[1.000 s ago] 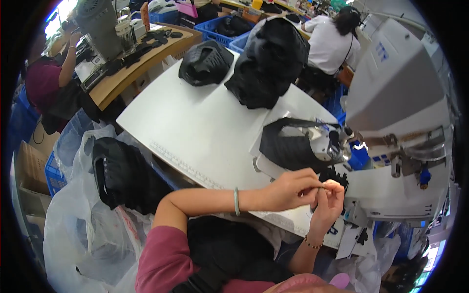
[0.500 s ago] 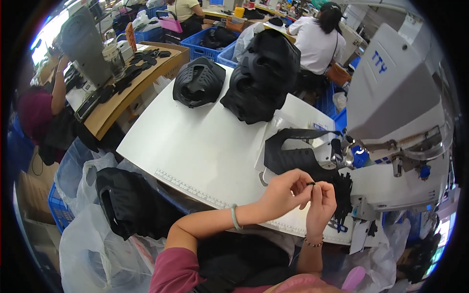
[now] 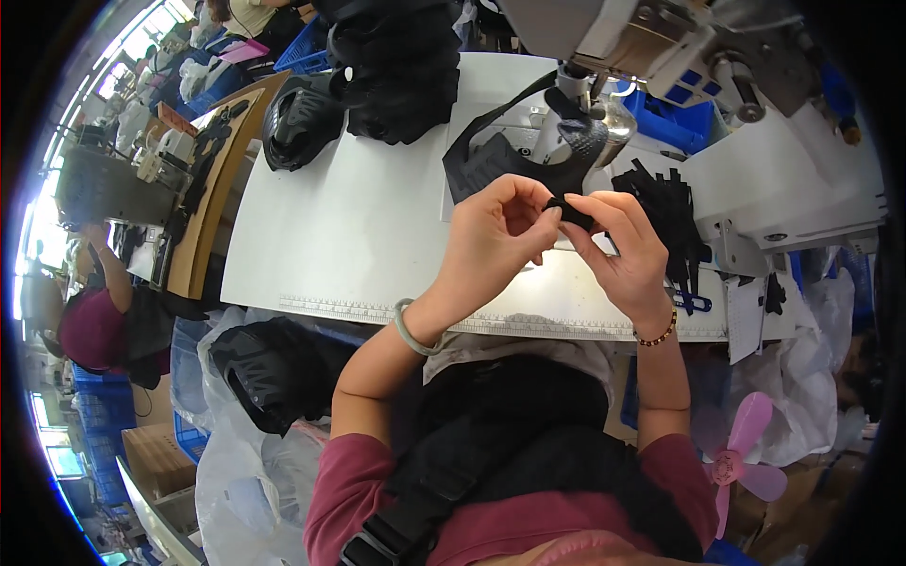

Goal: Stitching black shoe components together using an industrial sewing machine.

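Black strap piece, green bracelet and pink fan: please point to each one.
black strap piece (image 3: 570,211), head view, on its middle between the fingertips.
green bracelet (image 3: 408,329), head view, on the band at the left wrist.
pink fan (image 3: 750,426), head view, on its upper blade.

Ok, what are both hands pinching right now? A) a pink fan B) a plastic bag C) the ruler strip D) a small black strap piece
D: the left hand and right hand meet fingertip to fingertip on a small black strap piece, held above the white table in front of the sewing machine.
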Demonstrator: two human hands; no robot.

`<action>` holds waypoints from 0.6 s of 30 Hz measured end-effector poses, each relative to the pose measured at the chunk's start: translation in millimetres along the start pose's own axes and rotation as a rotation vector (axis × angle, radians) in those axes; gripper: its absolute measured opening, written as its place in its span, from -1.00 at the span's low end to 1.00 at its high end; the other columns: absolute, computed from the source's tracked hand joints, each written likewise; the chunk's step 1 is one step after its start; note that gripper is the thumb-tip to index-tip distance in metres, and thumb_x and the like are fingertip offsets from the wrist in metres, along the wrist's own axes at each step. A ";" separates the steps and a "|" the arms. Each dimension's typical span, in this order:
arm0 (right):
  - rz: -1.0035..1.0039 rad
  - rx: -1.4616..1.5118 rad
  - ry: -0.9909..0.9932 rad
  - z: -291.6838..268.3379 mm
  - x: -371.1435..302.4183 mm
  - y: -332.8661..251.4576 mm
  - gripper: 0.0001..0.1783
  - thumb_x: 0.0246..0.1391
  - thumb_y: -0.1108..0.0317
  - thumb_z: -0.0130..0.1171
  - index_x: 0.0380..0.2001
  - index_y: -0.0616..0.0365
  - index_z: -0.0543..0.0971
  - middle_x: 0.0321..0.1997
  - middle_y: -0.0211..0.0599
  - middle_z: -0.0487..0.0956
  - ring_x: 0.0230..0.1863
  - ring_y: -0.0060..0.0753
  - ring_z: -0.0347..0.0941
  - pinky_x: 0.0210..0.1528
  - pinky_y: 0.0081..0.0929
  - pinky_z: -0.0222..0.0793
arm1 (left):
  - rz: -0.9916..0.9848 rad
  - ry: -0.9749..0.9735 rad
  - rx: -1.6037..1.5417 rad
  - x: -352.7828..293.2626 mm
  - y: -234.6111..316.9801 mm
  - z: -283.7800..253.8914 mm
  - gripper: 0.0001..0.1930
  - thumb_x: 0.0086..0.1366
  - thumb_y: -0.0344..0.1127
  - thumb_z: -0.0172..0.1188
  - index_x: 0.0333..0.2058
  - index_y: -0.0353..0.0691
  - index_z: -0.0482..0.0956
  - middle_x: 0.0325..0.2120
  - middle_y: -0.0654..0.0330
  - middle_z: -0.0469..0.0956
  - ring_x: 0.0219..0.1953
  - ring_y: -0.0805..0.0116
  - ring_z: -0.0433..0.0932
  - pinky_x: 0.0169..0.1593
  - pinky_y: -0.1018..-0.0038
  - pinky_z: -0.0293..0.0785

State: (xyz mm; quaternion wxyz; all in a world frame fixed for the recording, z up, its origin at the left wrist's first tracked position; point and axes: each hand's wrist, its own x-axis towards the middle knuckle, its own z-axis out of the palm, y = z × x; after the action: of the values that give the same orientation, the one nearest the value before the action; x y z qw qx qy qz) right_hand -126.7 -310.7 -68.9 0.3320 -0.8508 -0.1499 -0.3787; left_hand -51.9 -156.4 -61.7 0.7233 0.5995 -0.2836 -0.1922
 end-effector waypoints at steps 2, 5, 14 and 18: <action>-0.013 0.010 0.010 -2.1 -3.1 1.7 -0.63 -0.12 0.53 0.30 -0.16 0.19 0.52 -0.24 -0.32 0.46 -0.42 -0.54 0.47 -0.40 -0.66 0.47 | -0.012 0.001 0.034 -1.4 1.5 2.4 -0.89 0.20 -0.50 0.14 -0.30 -0.39 0.45 -0.51 0.25 0.50 -0.52 0.62 0.46 -0.52 0.70 0.41; -0.060 -0.016 0.031 -3.5 -4.9 4.2 -0.64 -0.13 0.52 0.31 -0.18 0.21 0.52 -0.25 -0.32 0.46 -0.47 -0.54 0.47 -0.43 -0.65 0.46 | -0.024 -0.005 0.074 -3.0 6.9 5.4 -0.89 0.20 -0.49 0.15 -0.31 -0.38 0.46 -0.52 0.26 0.51 -0.53 0.62 0.46 -0.52 0.70 0.41; -0.185 -0.042 0.032 -9.5 4.4 9.5 -0.65 -0.10 0.49 0.30 -0.18 0.23 0.50 -0.25 -0.31 0.45 -0.50 -0.58 0.45 -0.49 -0.68 0.44 | -0.071 -0.161 0.232 13.5 35.7 0.9 -0.90 0.22 -0.43 0.13 -0.33 -0.36 0.48 -0.57 0.28 0.50 -0.59 0.64 0.44 -0.59 0.72 0.32; 0.209 0.336 0.215 -4.1 0.8 -3.2 -0.62 -0.04 0.42 0.29 -0.17 0.24 0.39 -0.21 -0.33 0.41 -0.47 -0.64 0.45 -0.62 -0.76 0.41 | 0.008 -0.058 0.142 21.1 46.6 -1.6 -0.92 0.20 -0.45 0.12 -0.36 -0.35 0.47 -0.59 0.31 0.48 -0.61 0.67 0.41 -0.63 0.74 0.27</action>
State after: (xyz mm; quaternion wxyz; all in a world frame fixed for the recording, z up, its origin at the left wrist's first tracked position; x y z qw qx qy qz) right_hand -130.1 -311.1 -64.9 0.5207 -0.7492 -0.0858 -0.4003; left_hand -37.6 -158.6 -12.6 0.6711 0.6423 -0.3200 -0.1861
